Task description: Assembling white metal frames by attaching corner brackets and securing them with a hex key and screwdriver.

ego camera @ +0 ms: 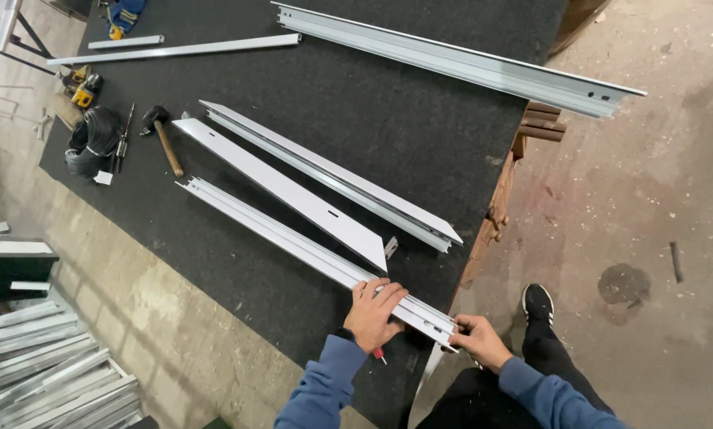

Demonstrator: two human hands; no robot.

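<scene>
A long white aluminium profile [293, 242] lies slantwise on the dark felt-covered workbench [372, 111]. My left hand [372, 314] presses down on its near part, fingers spread over the top. My right hand [477, 340] grips the profile's near end at the bench's corner. A small red-tipped tool [380, 355] peeks out beneath my left wrist. Two more white profiles, one flat with a mitred end [277, 191] and one channelled [332, 176], lie parallel just beyond.
A hammer [166, 139], a coil of black cable [94, 139] and a yellow power tool [85, 89] sit at the bench's far left. A long grey rail [459, 59] overhangs the right edge. Stacked profiles [46, 369] lie on the floor. My shoe [537, 302] stands beside the bench.
</scene>
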